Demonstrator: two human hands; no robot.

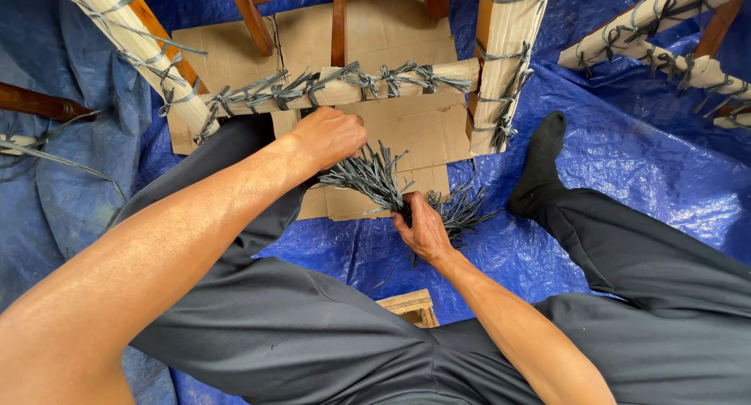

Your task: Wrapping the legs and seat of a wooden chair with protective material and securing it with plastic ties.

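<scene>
My left hand (pixel 332 135) is closed on the near end of a bundle of grey cut strap pieces (pixel 371 178), just below a paper-wrapped wooden rail (pixel 344 88) tied with grey straps. My right hand (pixel 422 229) grips the other end of the same bundle, where more strap ends (pixel 461 209) fan out on the floor. The bundle lies over a flat piece of cardboard (pixel 415 131).
Wrapped wooden furniture legs stand at the upper left (pixel 141 45) and centre right (pixel 501 69), another wrapped frame (pixel 673 30) at the top right. A blue tarp (pixel 649 163) covers the floor. My legs in dark trousers spread either side; a socked foot (pixel 540 159) rests right. A small wooden block (pixel 411 305) sits between them.
</scene>
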